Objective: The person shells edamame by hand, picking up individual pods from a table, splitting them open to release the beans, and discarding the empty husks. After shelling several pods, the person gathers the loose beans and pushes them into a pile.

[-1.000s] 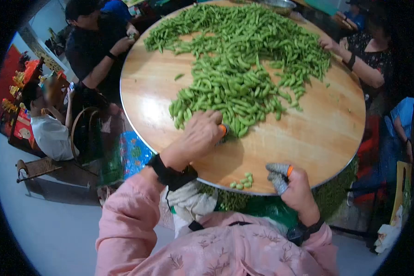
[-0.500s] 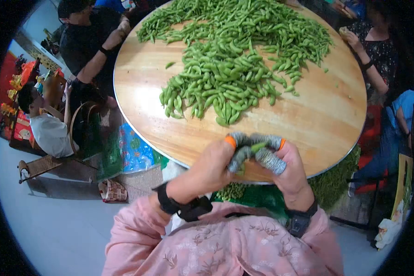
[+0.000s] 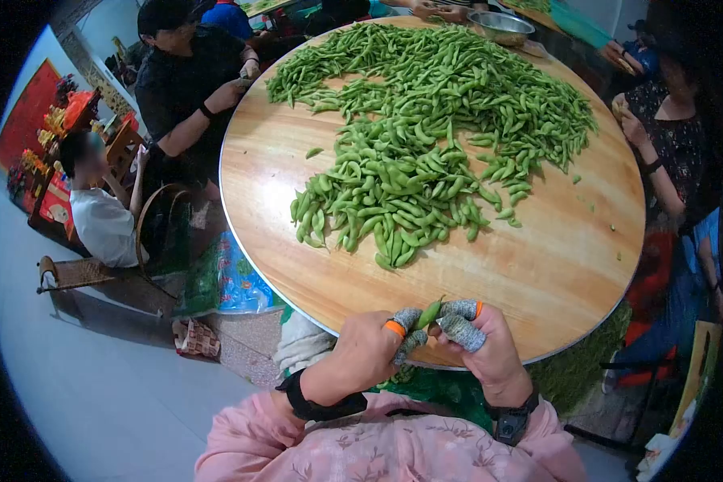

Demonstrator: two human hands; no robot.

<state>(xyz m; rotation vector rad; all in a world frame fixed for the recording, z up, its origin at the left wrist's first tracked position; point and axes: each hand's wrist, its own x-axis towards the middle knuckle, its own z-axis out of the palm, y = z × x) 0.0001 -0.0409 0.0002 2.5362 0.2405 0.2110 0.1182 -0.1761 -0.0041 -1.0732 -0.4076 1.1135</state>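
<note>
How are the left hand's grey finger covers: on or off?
On: grey covers sheathe two digits of the left hand, which holds a green pod.

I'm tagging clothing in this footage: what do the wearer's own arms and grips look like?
Pink sleeves and chunky black wristbands on both sides. The left grip and right grip wear textured grey finger covers with orange bands.

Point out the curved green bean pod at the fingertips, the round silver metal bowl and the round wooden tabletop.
Curved green bean pod (image 3: 429, 314): head view, its middle.
Round silver metal bowl (image 3: 500, 38): head view, near wall.
Round wooden tabletop (image 3: 554, 249): head view, bare wood.
</note>
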